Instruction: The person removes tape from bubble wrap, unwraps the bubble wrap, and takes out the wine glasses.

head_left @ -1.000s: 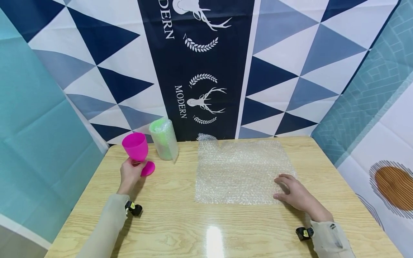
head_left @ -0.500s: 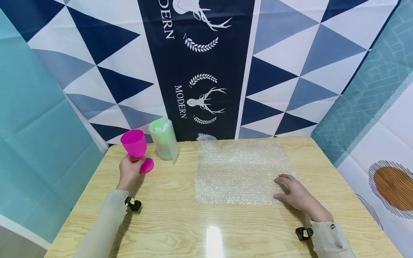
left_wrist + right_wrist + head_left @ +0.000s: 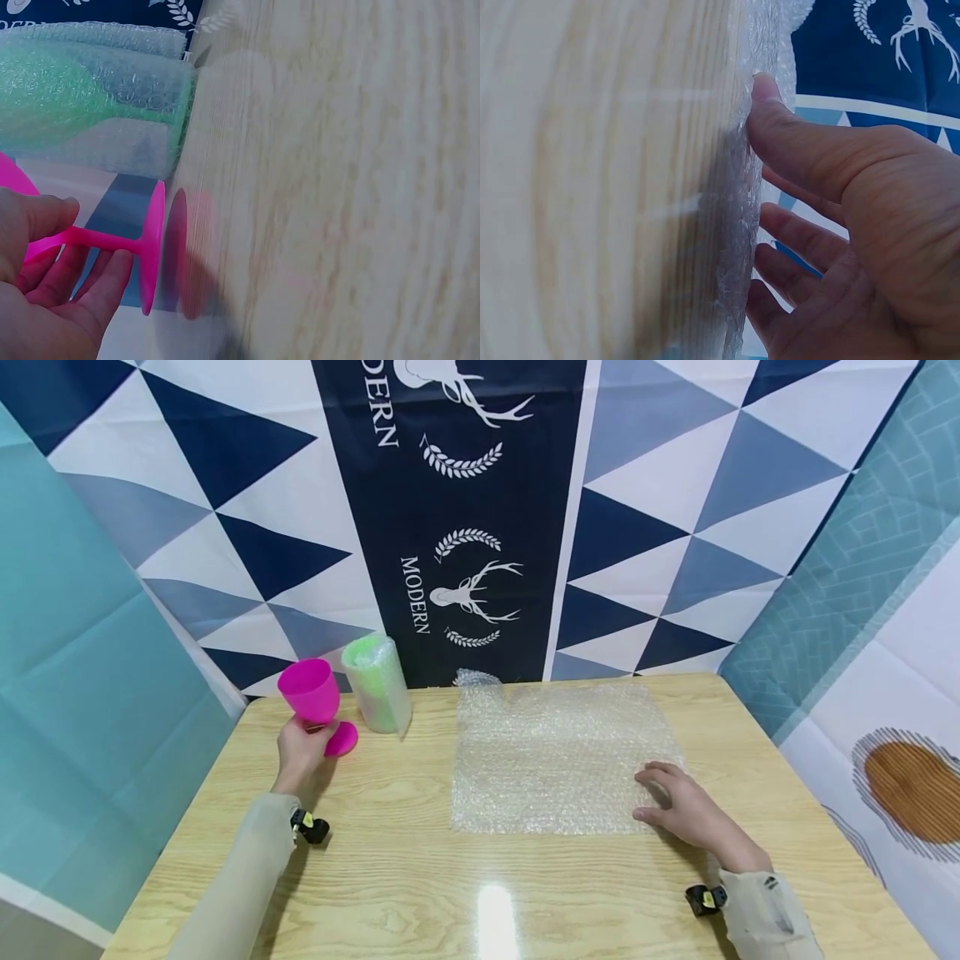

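Observation:
My left hand point(image 3: 302, 753) grips a bright pink plastic goblet point(image 3: 310, 692) by its stem, at the table's far left. In the left wrist view, the thumb and fingers curl about the stem, and the round foot point(image 3: 152, 247) hangs slightly above the tabletop. The goblet's bowl is mostly out of that view. On the right, my right hand point(image 3: 686, 806) rests with loosely bent fingers on the near right corner of a flat sheet of clear bubble wrap point(image 3: 555, 760). In the right wrist view, its fingertips point(image 3: 765, 300) touch the sheet without pinching it.
Beside the goblet stands a green object rolled in bubble wrap point(image 3: 378, 685), upright near the back edge. A pale wooden table point(image 3: 405, 885) carries everything. Behind it hangs a patterned backdrop point(image 3: 465, 527), and a teal panel point(image 3: 90, 693) closes off the left side.
My left hand has moved the goblet slightly up and away from me. The right hand and the bubble wrap sheet stay put; the head view has shifted a little.

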Demonstrator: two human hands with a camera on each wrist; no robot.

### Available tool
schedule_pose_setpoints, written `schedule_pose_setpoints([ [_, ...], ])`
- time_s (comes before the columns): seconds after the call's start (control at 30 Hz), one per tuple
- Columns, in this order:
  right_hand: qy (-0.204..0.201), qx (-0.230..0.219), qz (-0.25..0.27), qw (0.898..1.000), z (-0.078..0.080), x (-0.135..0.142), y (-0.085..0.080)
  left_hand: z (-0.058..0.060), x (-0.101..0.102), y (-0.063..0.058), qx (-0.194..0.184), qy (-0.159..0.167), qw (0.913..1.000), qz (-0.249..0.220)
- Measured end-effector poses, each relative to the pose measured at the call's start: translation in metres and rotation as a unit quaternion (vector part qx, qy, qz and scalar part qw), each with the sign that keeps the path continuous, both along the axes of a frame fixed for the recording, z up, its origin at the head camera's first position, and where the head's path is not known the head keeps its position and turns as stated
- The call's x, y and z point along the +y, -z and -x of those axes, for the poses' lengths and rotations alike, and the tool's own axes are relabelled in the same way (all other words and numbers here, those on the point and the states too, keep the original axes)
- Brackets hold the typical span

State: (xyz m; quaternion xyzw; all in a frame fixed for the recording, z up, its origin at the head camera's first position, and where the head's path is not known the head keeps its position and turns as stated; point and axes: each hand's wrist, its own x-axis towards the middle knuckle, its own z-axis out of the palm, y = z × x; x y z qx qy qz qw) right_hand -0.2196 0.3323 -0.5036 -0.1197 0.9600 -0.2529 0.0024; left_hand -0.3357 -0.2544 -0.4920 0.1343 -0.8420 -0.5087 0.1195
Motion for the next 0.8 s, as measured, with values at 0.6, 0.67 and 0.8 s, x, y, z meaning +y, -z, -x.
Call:
schedule_pose_setpoints([
  [0.6, -0.009, 0.007, 0.013, 1.000, 0.003, 0.001, -0.001, 0.016, 0.000, 0.003, -0.005, 0.001, 0.9999, -0.009],
  [0.67, -0.010, 0.007, 0.010, 1.000, 0.003, 0.001, 0.000, 0.017, 0.000, 0.003, -0.006, 0.000, 0.9999, -0.009],
  [0.8, -0.008, 0.005, 0.006, 1.000, 0.003, 0.001, 0.000, 0.021, 0.000, 0.004, -0.004, 0.007, 0.9999, -0.006],
])
